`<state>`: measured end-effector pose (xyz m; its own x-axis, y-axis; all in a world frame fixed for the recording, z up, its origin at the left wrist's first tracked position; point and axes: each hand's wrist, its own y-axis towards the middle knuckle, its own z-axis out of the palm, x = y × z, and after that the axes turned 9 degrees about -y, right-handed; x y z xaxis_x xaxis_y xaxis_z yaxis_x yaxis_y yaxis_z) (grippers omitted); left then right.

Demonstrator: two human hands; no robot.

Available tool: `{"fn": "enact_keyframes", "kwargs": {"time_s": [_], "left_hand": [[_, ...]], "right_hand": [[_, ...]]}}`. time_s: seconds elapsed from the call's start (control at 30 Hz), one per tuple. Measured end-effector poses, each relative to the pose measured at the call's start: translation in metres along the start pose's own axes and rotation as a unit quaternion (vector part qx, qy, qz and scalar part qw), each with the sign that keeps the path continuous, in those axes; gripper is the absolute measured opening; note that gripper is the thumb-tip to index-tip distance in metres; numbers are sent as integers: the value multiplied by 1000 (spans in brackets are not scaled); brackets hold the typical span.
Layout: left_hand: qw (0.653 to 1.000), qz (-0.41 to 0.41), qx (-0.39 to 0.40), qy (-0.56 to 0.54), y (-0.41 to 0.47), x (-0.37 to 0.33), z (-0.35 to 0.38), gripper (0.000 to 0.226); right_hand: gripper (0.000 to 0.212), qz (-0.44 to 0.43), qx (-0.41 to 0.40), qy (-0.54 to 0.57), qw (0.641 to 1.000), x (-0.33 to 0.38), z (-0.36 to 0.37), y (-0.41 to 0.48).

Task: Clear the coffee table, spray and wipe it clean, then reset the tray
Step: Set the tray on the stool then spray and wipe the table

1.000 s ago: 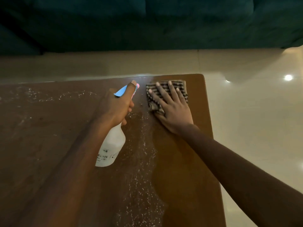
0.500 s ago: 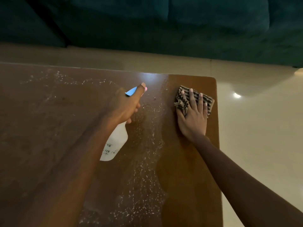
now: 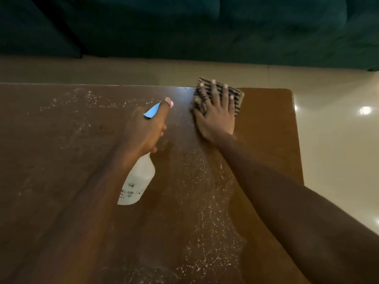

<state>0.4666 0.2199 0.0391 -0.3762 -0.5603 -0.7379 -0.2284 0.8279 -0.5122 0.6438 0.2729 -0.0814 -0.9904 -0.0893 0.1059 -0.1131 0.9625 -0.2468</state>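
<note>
Cloth (image 3: 238,99) pressed flat at the worktop's (image 3: 61,160) far edge, near the far right corner.
The right hand (image 3: 217,117) lies on it, fingers straight and spread. Just left, the left hand (image 3: 145,130) grips the neck of a white bottle (image 3: 137,179), forefinger laid along its blue spray head, base tilted toward the near edge. White flecks (image 3: 207,201) run in a band from the cloth toward the near edge. Pale floor (image 3: 338,150) and a dark green sofa (image 3: 205,27) lie beyond.
</note>
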Motion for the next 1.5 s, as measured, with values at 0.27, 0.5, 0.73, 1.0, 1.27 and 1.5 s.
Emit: {"fn": "enact_keyframes", "kwargs": {"time_s": [0.27, 0.5, 0.73, 1.0, 1.27, 1.5], "left_hand": [[1000, -15, 9, 3, 6, 8, -26, 62], [999, -33, 39, -5, 12, 15, -31, 61], [996, -69, 37, -44, 26, 35, -52, 72], [996, 3, 86, 28, 7, 25, -34, 62], [976, 26, 193, 99, -26, 35, 5, 62], [977, 13, 164, 135, -56, 53, 27, 63]], "right_hand": [[65, -232, 31, -81, 969, -20, 14, -63], [68, 102, -6, 9, 995, -47, 1, -38], [70, -51, 3, -35, 998, 55, 1, 13], [65, -141, 20, -67, 988, -4, 13, -54], [55, 126, 31, 225, 966, -74, -3, -110], [51, 194, -4, 281, 940, -79, 1, -155]]}}
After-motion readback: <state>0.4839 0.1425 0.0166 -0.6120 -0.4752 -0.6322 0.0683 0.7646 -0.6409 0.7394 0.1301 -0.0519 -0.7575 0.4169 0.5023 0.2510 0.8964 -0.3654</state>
